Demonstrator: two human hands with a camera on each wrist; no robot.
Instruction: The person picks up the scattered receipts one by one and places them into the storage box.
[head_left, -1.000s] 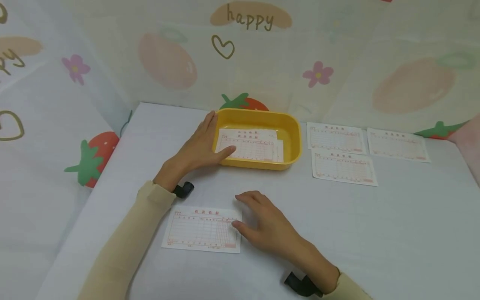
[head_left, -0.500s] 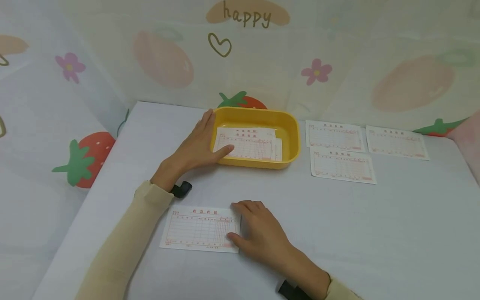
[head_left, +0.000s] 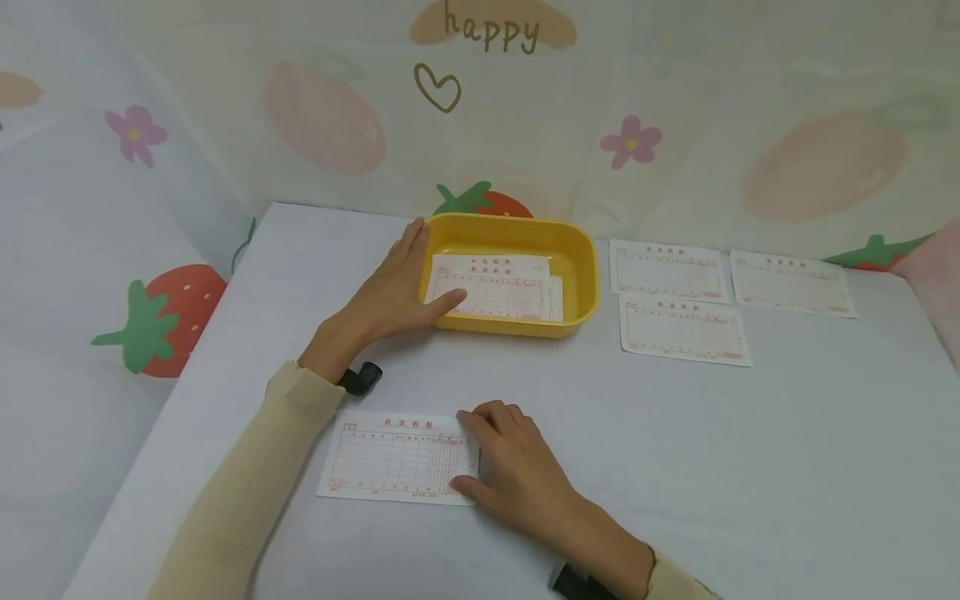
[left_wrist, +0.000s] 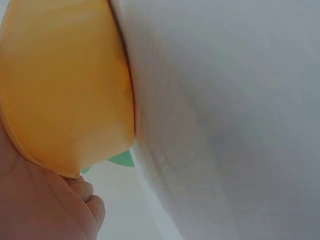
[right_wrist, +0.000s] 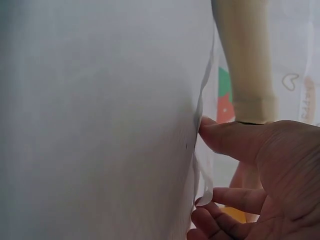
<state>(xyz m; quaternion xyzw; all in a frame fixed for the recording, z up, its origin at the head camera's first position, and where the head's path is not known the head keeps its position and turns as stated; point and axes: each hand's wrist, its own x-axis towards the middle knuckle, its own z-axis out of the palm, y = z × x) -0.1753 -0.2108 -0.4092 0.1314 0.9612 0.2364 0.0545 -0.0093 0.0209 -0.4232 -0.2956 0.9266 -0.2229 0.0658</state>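
A yellow plastic tray stands at the back of the white table with several printed receipt slips lying in it. My left hand holds the tray's left end, its thumb over the front rim and its fingers along the left side. The tray's wall fills much of the left wrist view. Nearer me, a receipt slip lies flat. My right hand grips this slip's right end, thumb at the lower corner and forefinger at the upper one. In the right wrist view, the slip's edge bows up between thumb and finger.
To the right of the tray lie three more receipt slips, one at the back, one in front of it and one further right. A fruit-patterned cloth backdrop rises behind the table.
My right hand has come down and left onto the right end of the near slip, and its fingers have closed in on the edge. The left hand stays on the tray.
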